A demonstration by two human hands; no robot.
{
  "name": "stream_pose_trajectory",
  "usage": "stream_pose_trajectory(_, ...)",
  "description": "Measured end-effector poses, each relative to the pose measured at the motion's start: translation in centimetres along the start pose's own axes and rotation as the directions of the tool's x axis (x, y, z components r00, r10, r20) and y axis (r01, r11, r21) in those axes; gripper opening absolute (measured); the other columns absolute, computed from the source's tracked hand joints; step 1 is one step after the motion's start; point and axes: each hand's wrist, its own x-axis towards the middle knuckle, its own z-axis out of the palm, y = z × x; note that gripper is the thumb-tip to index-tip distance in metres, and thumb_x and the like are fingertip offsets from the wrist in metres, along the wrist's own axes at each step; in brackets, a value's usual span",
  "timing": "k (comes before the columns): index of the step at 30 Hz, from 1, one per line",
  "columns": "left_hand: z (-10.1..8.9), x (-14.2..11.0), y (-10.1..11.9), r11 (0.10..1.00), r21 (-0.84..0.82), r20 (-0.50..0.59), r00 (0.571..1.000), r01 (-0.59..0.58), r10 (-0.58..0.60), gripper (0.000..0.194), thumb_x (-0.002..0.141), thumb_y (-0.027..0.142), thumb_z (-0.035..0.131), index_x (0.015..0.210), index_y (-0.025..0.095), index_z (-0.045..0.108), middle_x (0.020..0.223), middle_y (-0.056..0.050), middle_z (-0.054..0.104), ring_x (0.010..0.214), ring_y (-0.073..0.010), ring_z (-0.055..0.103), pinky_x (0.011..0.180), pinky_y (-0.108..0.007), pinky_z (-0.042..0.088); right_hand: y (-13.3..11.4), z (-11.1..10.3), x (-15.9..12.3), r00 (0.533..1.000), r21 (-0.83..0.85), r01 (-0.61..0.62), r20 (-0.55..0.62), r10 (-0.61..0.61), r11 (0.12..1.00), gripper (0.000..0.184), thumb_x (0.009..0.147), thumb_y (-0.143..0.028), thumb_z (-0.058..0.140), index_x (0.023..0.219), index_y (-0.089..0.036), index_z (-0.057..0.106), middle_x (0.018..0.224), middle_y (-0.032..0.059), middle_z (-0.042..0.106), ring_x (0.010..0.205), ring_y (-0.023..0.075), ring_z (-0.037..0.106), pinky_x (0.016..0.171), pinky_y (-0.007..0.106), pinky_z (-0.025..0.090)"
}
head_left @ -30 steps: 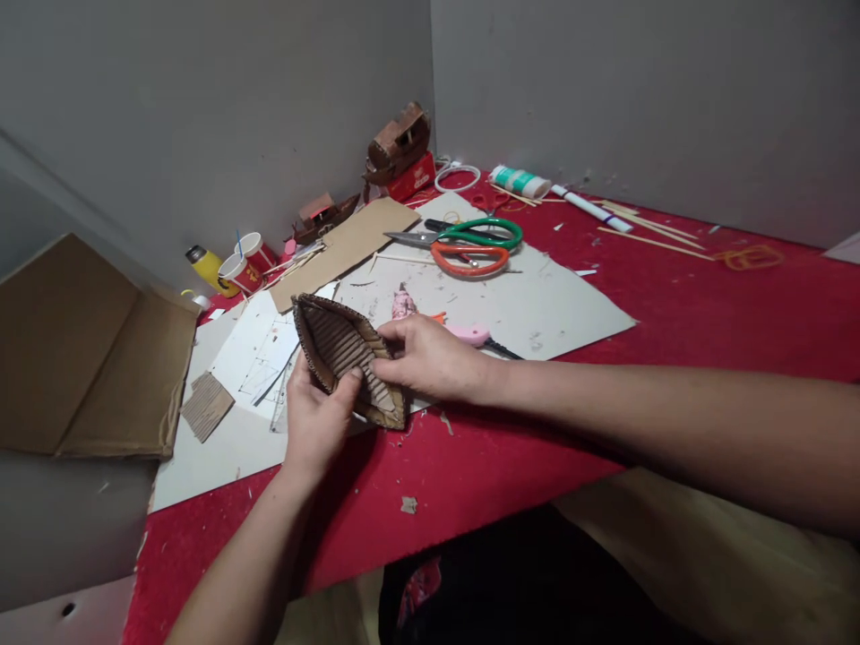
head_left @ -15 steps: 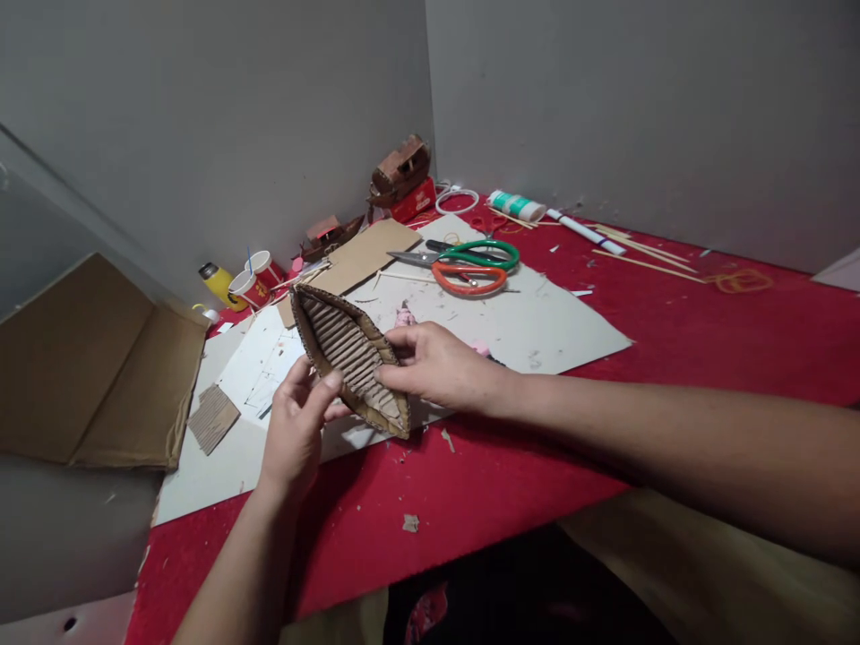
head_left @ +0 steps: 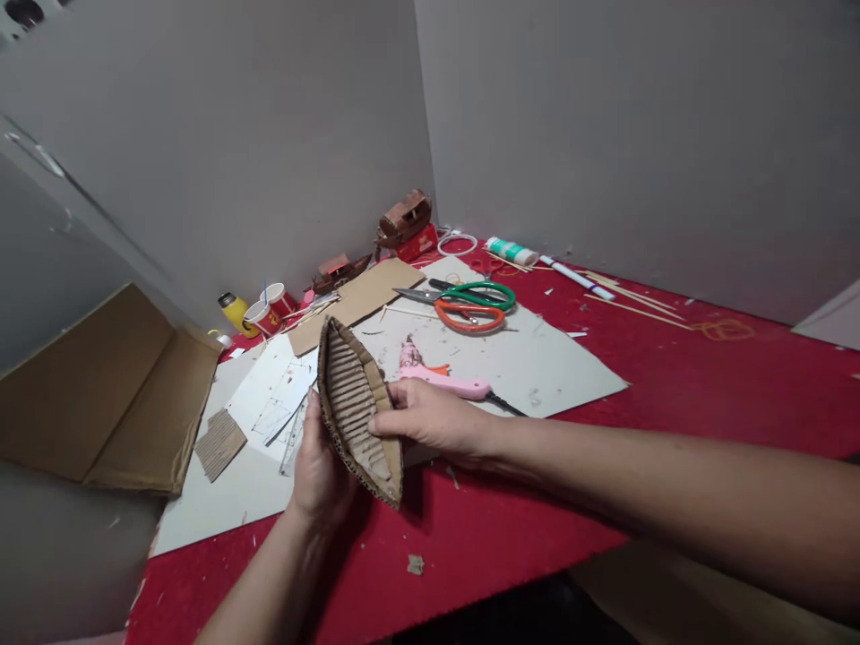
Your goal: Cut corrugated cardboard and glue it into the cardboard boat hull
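A brown corrugated cardboard boat hull [head_left: 353,408] is held above the red table [head_left: 672,394], its ribbed inside facing me and its pointed bow toward the wall. My left hand [head_left: 315,470] cups it from below and behind on the left side. My right hand [head_left: 430,419] grips its right rim with thumb and fingers. A pink glue gun [head_left: 440,381] lies on the grey board [head_left: 571,372] just beyond my right hand.
Green and orange scissors [head_left: 470,305] lie on the board. A flat cardboard sheet [head_left: 356,300], paper plans [head_left: 272,394], a corrugated scrap [head_left: 216,443], paper cups [head_left: 265,309], a yellow bottle [head_left: 235,313], model boats [head_left: 403,219], glue tube [head_left: 511,252] and wooden sticks [head_left: 632,300] lie around. Folded cardboard [head_left: 100,394] sits left.
Both hands have lifted and tilted the hull more upright, bow pointing away. My left hand slid under it. The glue gun is now uncovered. The camera tilted upward.
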Motion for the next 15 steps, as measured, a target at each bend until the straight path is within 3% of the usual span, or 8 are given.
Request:
stream_pose_trajectory(4, 0.3, -0.3, 0.7, 0.999, -0.034, 0.003, 1.000, 0.026, -0.026, 0.047, 0.090, 0.048, 0.050, 0.114, 0.012, 0.068, 0.108, -0.011, 0.074, 0.113, -0.0286, 0.062, 0.104, -0.040, 0.043, -0.1, 0.5, -0.5, 0.996, 0.052, -0.026, 0.091, 0.021, 0.998, 0.013, 0.066, -0.012, 0.059, 0.077, -0.014, 0.067, 0.072, 0.0003, 0.071, 0.066, 0.0148, 0.065, 0.070, 0.028, 0.051)
stream_pose_trajectory(7, 0.4, -0.6, 1.0, 0.998, -0.059, 0.006, 1.000, 0.019, -0.019, 0.041, 0.090, 0.043, 0.051, 0.114, 0.014, 0.068, 0.105, -0.009, 0.075, 0.109, -0.0279, 0.065, 0.101, -0.040, 0.046, -0.3, 0.7, -0.8, 0.989, 0.004, 0.029, 0.147, -0.029, 1.000, 0.009, 0.067, -0.014, 0.061, 0.075, -0.014, 0.066, 0.072, -0.0004, 0.070, 0.071, 0.0151, 0.065, 0.076, 0.028, 0.051)
stream_pose_trajectory(9, 0.3, -0.6, 1.2, 0.997, -0.074, 0.019, 0.999, 0.033, -0.031, 0.041, 0.091, 0.043, 0.050, 0.113, 0.014, 0.068, 0.103, -0.009, 0.075, 0.106, -0.0279, 0.066, 0.099, -0.040, 0.048, -0.4, 0.7, -0.8, 0.986, -0.050, 0.006, 0.166, 0.002, 0.999, 0.007, 0.070, -0.018, 0.062, 0.075, -0.015, 0.065, 0.069, -0.0003, 0.069, 0.066, 0.0143, 0.065, 0.071, 0.028, 0.052)
stream_pose_trajectory(12, -0.2, -0.4, 2.0, 0.991, -0.106, 0.024, 0.997, 0.079, -0.077, 0.046, 0.092, 0.047, 0.044, 0.108, 0.012, 0.070, 0.096, -0.011, 0.076, 0.100, -0.0286, 0.069, 0.093, -0.041, 0.052, -0.7, 0.5, -0.8, 0.991, -0.157, -0.049, 0.119, 0.068, 0.986, 0.015, 0.077, -0.029, 0.062, 0.075, -0.014, 0.062, 0.067, 0.0019, 0.067, 0.056, 0.0126, 0.062, 0.056, 0.025, 0.052)
stream_pose_trajectory(15, -0.8, -0.1, 3.1, 0.987, -0.136, -0.009, 0.996, 0.082, -0.084, 0.056, 0.095, 0.049, 0.033, 0.096, 0.009, 0.072, 0.083, -0.013, 0.076, 0.089, -0.0278, 0.072, 0.086, -0.040, 0.056, -0.8, -0.1, -0.6, 0.995, -0.266, 0.080, -0.031, -0.092, 0.961, 0.027, 0.083, -0.039, 0.058, 0.074, -0.014, 0.060, 0.067, 0.0026, 0.064, 0.054, 0.0111, 0.059, 0.050, 0.023, 0.049)
